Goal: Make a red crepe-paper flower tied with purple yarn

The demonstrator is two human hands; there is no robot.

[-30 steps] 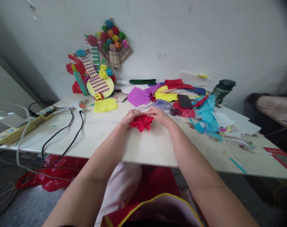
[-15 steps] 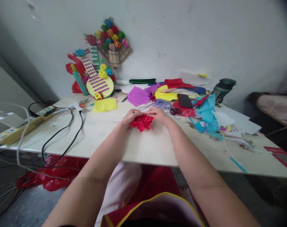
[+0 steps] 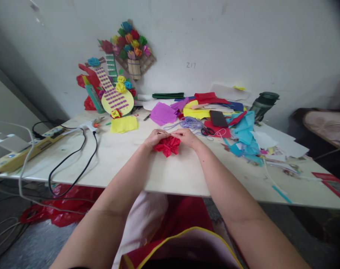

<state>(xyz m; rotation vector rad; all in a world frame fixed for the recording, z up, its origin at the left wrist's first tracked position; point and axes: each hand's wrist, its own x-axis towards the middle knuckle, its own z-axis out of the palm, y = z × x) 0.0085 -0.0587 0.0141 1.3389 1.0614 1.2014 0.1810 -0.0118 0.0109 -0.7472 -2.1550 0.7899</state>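
Observation:
A red paper flower (image 3: 167, 146) with pointed petals lies between my hands, just above or on the white tabletop. My left hand (image 3: 156, 138) is closed around its left and back edge. From the other side my right hand (image 3: 186, 136) pinches its upper right edge, the fingertips close to the left ones. A thin pale strip or stick shows at the left fingertips; I cannot make out what it is. Behind the hands lie a bundle of lilac cord (image 3: 191, 123) and black-handled scissors (image 3: 207, 131).
Purple paper (image 3: 163, 113), yellow paper (image 3: 124, 124) and blue paper (image 3: 244, 129) lie around. A glue gun (image 3: 88, 126) with a black cable and a power strip (image 3: 27, 147) sit left. A paper guitar (image 3: 118, 101), glue bottle (image 3: 93, 96), phone (image 3: 218, 118) and dark bottle (image 3: 263, 105) stand or lie behind.
The right hand has shifted very slightly left along the flower's edge. The flower stays in nearly the same place, and the view has moved a little.

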